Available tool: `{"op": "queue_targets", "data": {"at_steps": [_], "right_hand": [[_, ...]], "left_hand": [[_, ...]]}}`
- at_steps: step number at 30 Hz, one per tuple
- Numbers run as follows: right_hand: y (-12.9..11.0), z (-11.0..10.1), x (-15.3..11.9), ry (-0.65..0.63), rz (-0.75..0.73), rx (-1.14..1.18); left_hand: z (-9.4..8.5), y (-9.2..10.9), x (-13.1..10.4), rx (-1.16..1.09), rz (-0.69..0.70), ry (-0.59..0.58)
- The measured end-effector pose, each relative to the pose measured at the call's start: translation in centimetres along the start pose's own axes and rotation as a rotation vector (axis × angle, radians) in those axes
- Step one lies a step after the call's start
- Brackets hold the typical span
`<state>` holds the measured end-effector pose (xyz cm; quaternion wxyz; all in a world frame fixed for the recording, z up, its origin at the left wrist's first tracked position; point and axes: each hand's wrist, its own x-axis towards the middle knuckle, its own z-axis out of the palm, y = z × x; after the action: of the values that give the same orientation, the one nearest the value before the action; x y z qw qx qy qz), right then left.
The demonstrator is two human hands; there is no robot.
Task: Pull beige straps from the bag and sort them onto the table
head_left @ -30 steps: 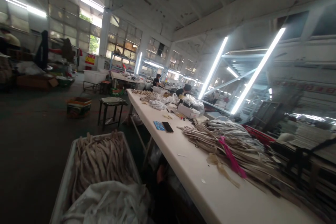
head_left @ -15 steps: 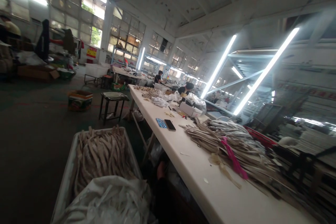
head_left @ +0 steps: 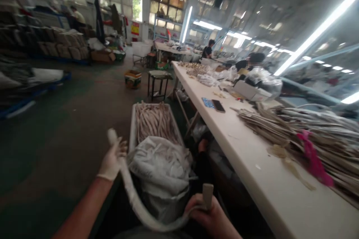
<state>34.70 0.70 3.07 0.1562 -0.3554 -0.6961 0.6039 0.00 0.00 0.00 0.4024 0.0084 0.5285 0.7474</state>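
A long pale fabric strap (head_left: 136, 203) hangs in a curve between my two hands at the bottom of the view. My left hand (head_left: 112, 160), in a whitish glove, is closed round it near one end, which pokes out above the fingers. My right hand (head_left: 206, 211) is bare and grips the strap's other side, with a flat tan end standing up from the fist. Between and beyond my hands lies a crumpled white sack (head_left: 161, 164). Behind the sack stands a white bin (head_left: 178, 130) filled with similar beige strips (head_left: 153, 121).
A long white table (head_left: 241, 153) runs along the right, bearing a heap of tan strips (head_left: 263, 123), a pink ribbon (head_left: 314, 160), a phone (head_left: 218, 106) and a white box (head_left: 251, 90). A dark stool (head_left: 159, 76) and a carton (head_left: 132, 79) stand ahead. People sit farther back.
Both hands have come into view with the strap held between them. The view has turned left and down, so the bin and table appear farther right.
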Motion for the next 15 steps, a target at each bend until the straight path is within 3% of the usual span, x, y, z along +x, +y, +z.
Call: {"op": "queue_targets", "data": {"at_steps": [1, 3, 7, 10, 15], "right_hand": [[0.1, 0.1, 0.5, 0.039, -0.028, 0.038], [-0.1, 0.0, 1.9, 0.13, -0.081, 0.118], [-1.2, -0.7, 4.9, 0.23, -0.076, 0.275], [-1.7, -1.8, 6.7, 0.296, -0.049, 0.394], [-1.4, -3.1, 7.3, 0.375, -0.065, 0.523]], "left_hand": [[-0.9, -0.7, -0.9, 0.013, -0.028, -0.034], [-1.0, -2.4, -2.6, 0.047, -0.096, -0.225], [1.7, -6.1, -6.1, 0.188, -0.18, -0.626], [2.8, -7.5, -8.5, 0.308, -0.215, -0.789], [2.4, -8.8, -11.0, 0.529, -0.219, -0.927]]}}
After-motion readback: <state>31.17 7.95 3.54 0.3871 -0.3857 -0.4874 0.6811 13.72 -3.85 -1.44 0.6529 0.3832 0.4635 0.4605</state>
